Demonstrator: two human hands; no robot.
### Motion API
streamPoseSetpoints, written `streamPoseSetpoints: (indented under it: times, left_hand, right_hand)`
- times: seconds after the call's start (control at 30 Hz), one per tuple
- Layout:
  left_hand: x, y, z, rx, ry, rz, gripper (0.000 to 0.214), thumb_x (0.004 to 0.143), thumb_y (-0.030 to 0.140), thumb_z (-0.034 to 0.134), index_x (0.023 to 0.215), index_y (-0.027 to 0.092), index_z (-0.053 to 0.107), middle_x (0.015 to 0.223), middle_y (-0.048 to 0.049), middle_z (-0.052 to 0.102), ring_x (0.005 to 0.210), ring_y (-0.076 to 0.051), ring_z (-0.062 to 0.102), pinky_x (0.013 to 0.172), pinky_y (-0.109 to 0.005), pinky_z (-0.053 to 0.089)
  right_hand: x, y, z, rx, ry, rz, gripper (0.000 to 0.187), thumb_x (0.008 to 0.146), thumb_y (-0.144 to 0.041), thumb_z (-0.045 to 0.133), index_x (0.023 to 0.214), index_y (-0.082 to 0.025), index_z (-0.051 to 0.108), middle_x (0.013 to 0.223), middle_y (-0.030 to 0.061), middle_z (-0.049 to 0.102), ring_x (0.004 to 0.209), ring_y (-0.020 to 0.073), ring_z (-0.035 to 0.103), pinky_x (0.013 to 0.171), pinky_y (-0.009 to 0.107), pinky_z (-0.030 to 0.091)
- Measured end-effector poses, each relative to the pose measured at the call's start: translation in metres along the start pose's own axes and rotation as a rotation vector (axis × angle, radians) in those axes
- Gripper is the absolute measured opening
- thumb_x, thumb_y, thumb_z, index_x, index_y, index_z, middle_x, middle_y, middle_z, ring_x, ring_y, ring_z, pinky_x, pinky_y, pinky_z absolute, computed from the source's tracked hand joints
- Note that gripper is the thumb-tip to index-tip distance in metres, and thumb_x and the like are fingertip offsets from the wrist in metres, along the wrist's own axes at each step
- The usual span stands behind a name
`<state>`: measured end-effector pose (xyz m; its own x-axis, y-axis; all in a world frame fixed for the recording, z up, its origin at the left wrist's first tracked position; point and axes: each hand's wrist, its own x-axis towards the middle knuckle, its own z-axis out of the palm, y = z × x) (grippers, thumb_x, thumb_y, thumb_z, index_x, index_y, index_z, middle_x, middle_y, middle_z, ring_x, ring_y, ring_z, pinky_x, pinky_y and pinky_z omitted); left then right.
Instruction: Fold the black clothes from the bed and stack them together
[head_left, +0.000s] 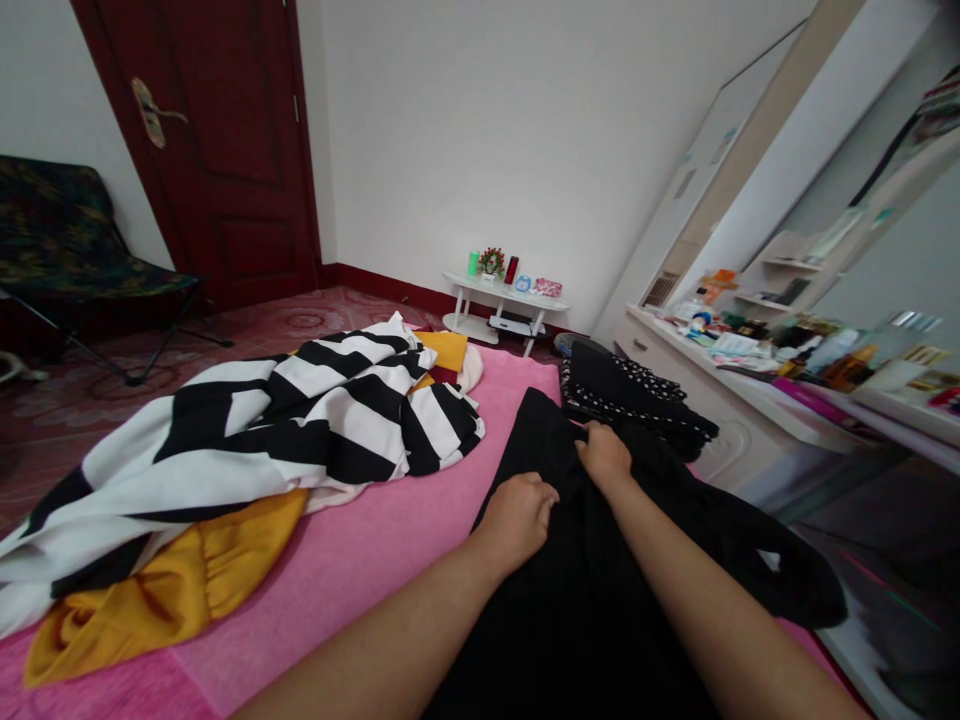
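A black garment (600, 600) lies spread on the pink bed cover (375, 560) in front of me. My left hand (517, 515) rests on its left edge with the fingers curled into the cloth. My right hand (602, 455) pinches the black fabric a little farther up, near the garment's top. Both forearms reach out over the garment.
A black-and-white striped garment (300, 420) and a yellow garment (157, 590) lie heaped on the left of the bed. A black dotted garment (637, 395) lies at the far right. Beyond are a cluttered white dresser (750, 400), a small white table (502, 300), a folding chair (67, 250) and a red door (217, 140).
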<state>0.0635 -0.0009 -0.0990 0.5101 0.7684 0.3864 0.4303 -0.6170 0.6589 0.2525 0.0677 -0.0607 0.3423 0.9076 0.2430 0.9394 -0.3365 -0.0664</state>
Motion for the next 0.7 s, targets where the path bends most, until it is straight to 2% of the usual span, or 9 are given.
streamPoseSetpoints:
  times: [0.07, 0.13, 0.17, 0.23, 0.33, 0.4, 0.47, 0.57, 0.7]
  left_hand:
    - [0.0, 0.0, 0.0, 0.015, -0.03, -0.009, 0.039, 0.078, 0.002, 0.04, 0.097, 0.019, 0.069, 0.09, -0.0048, 0.064, 0.087, -0.017, 0.061, 0.079, -0.027, 0.049]
    - [-0.001, 0.002, 0.0, 0.044, -0.029, -0.028, 0.04, 0.078, 0.001, 0.039, 0.099, 0.018, 0.069, 0.096, -0.006, 0.064, 0.092, -0.017, 0.06, 0.082, -0.028, 0.05]
    - [-0.002, 0.003, 0.0, 0.071, -0.018, -0.031, 0.038, 0.08, 0.004, 0.04, 0.101, 0.018, 0.069, 0.102, -0.0067, 0.063, 0.097, -0.018, 0.058, 0.086, -0.029, 0.049]
    - [-0.003, 0.007, -0.001, 0.15, 0.006, -0.046, 0.035, 0.083, 0.011, 0.043, 0.11, 0.017, 0.065, 0.119, -0.0085, 0.059, 0.113, -0.022, 0.052, 0.098, -0.034, 0.044]
    - [-0.006, 0.009, 0.0, 0.276, -0.022, -0.075, 0.045, 0.089, 0.023, 0.041, 0.132, 0.011, 0.05, 0.141, -0.0116, 0.045, 0.133, -0.026, 0.036, 0.114, -0.041, 0.026]
    - [-0.008, 0.009, 0.0, 0.327, -0.069, -0.072, 0.05, 0.093, 0.029, 0.036, 0.137, 0.008, 0.043, 0.146, -0.0125, 0.039, 0.138, -0.026, 0.029, 0.116, -0.042, 0.02]
    - [-0.007, 0.008, 0.0, 0.349, -0.11, -0.053, 0.051, 0.094, 0.031, 0.034, 0.138, 0.007, 0.042, 0.148, -0.0124, 0.037, 0.139, -0.026, 0.027, 0.116, -0.042, 0.019]
    - [-0.005, 0.004, -0.003, 0.324, -0.122, -0.034, 0.05, 0.092, 0.03, 0.038, 0.137, 0.007, 0.044, 0.147, -0.0125, 0.038, 0.138, -0.026, 0.028, 0.116, -0.043, 0.02]
    - [-0.002, -0.006, -0.009, 0.118, -0.053, 0.018, 0.038, 0.086, 0.013, 0.045, 0.119, 0.016, 0.062, 0.132, -0.0058, 0.056, 0.126, -0.021, 0.046, 0.111, -0.037, 0.032]
  right_hand:
    - [-0.005, -0.011, -0.007, -0.035, 0.082, -0.117, 0.041, 0.08, -0.021, 0.056, 0.121, -0.016, 0.056, 0.118, 0.0158, 0.06, 0.11, 0.0315, 0.056, 0.088, 0.042, 0.045]
    - [-0.01, -0.021, -0.011, -0.02, 0.137, -0.318, 0.039, 0.085, -0.022, 0.05, 0.124, -0.017, 0.054, 0.123, 0.0141, 0.058, 0.116, 0.0291, 0.051, 0.096, 0.043, 0.04]
    - [-0.01, -0.024, -0.01, 0.006, 0.121, -0.421, 0.038, 0.088, -0.023, 0.046, 0.124, -0.018, 0.053, 0.126, 0.0129, 0.057, 0.119, 0.0272, 0.05, 0.1, 0.041, 0.038]
    - [-0.009, -0.028, -0.001, 0.06, -0.015, -0.539, 0.041, 0.093, -0.03, 0.04, 0.131, -0.019, 0.049, 0.139, 0.0111, 0.048, 0.128, 0.0243, 0.042, 0.107, 0.04, 0.032]
    - [-0.001, -0.028, 0.018, 0.086, -0.281, -0.481, 0.053, 0.097, -0.043, 0.027, 0.145, -0.021, 0.031, 0.154, 0.0093, 0.025, 0.141, 0.023, 0.023, 0.112, 0.046, 0.023]
    - [0.006, -0.028, 0.027, 0.086, -0.387, -0.414, 0.057, 0.097, -0.048, 0.021, 0.148, -0.023, 0.02, 0.157, 0.0083, 0.015, 0.144, 0.0222, 0.013, 0.113, 0.05, 0.019]
    - [0.008, -0.029, 0.028, 0.078, -0.427, -0.385, 0.06, 0.097, -0.051, 0.019, 0.149, -0.023, 0.016, 0.157, 0.0086, 0.01, 0.144, 0.0226, 0.008, 0.113, 0.052, 0.017]
    - [0.002, -0.031, 0.021, 0.063, -0.45, -0.368, 0.062, 0.097, -0.051, 0.019, 0.15, -0.02, 0.014, 0.157, 0.0112, 0.008, 0.144, 0.0256, 0.008, 0.112, 0.053, 0.017]
    - [-0.02, -0.026, 0.001, 0.051, -0.498, -0.406, 0.061, 0.096, -0.044, 0.031, 0.149, -0.015, 0.021, 0.155, 0.0141, 0.018, 0.142, 0.0256, 0.017, 0.113, 0.044, 0.021]
